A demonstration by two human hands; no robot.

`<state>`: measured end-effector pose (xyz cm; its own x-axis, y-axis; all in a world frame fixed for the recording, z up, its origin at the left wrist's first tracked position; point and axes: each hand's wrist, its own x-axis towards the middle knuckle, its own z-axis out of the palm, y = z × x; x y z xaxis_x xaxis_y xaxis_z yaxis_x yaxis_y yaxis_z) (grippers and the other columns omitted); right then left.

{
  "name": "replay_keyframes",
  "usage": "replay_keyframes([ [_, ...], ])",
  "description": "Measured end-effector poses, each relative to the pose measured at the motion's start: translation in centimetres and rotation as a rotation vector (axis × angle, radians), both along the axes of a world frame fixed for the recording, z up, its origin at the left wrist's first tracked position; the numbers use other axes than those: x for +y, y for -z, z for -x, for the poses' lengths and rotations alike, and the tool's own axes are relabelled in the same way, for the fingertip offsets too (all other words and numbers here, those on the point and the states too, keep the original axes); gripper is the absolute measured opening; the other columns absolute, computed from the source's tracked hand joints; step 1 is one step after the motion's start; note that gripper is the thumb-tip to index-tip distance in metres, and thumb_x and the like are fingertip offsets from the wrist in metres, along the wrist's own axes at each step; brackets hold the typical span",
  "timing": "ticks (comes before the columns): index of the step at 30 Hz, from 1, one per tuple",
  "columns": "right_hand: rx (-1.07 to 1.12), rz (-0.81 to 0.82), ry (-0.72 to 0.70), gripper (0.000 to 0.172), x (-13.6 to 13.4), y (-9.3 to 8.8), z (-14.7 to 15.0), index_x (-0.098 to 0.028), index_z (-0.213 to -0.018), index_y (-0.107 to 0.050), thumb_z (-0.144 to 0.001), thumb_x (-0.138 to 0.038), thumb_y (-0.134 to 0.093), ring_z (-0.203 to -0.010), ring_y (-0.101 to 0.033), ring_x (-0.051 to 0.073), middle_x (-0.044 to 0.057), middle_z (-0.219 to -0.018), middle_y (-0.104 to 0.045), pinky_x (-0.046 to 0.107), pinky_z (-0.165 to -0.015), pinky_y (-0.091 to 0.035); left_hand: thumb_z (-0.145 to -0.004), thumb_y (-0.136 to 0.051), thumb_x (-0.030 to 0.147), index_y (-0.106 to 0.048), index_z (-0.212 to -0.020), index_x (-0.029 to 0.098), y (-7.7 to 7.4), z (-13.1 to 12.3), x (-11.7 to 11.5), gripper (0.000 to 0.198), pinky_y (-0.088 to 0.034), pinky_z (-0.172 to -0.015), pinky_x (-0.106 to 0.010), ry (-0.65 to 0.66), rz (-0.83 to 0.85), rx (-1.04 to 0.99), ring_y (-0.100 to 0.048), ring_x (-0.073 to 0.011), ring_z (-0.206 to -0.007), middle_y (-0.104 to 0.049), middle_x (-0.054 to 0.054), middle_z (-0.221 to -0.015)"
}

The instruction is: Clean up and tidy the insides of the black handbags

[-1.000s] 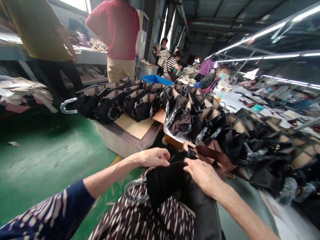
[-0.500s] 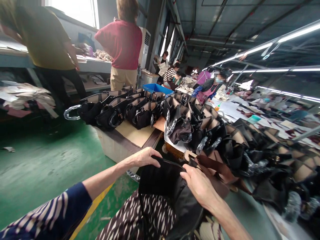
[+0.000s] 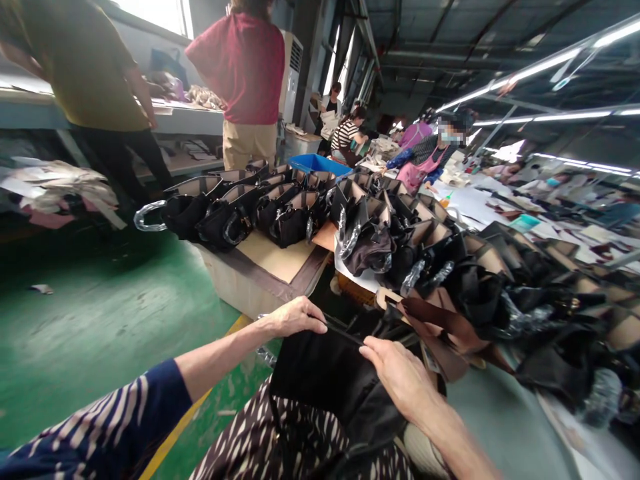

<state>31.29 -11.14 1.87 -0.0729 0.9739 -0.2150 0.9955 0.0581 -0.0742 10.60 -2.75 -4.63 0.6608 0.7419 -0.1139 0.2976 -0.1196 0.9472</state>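
Across my lap lies a black handbag (image 3: 320, 373), its upper edge stretched between my two hands. At the left end of that edge, my left hand (image 3: 297, 316) pinches the rim between thumb and fingers. My right hand (image 3: 395, 370) grips the same rim farther right, fingers closed over it. A clear-wrapped handle (image 3: 267, 357) shows below my left wrist. The lower part of the bag rests on a brown-and-white patterned cloth (image 3: 240, 440) over my lap. A brown strap (image 3: 440, 323) lies just beyond my right hand.
Many black handbags (image 3: 295, 217) with beige insides stand in rows on the work surface ahead and to the right. A pale bin (image 3: 235, 280) carries some of them. Behind them is a blue crate (image 3: 320, 165). Several people work around the room, one in a red top (image 3: 245, 67).
The bag's rim has been drawn straighter and its opening looks flatter. Both hands keep their grip, the right one slightly lower. The view has shifted a little.
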Motion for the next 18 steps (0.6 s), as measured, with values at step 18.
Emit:
replay_keyframes([
  [18, 0.097, 0.030, -0.193, 0.032, -0.5, 1.8, -0.1, -0.022, -0.063, -0.052, -0.089, -0.035, -0.038, -0.058, -0.056, 0.012, -0.003, -0.058, -0.060, 0.023, -0.053, -0.027, -0.069, -0.058, 0.034, -0.067, -0.075, 0.011, 0.7, -0.9, -2.5, 0.025, -0.024, -0.046, -0.018, 0.059, 0.156, -0.026, -0.034, -0.0072, -0.050, -0.043, 0.004, -0.054],
])
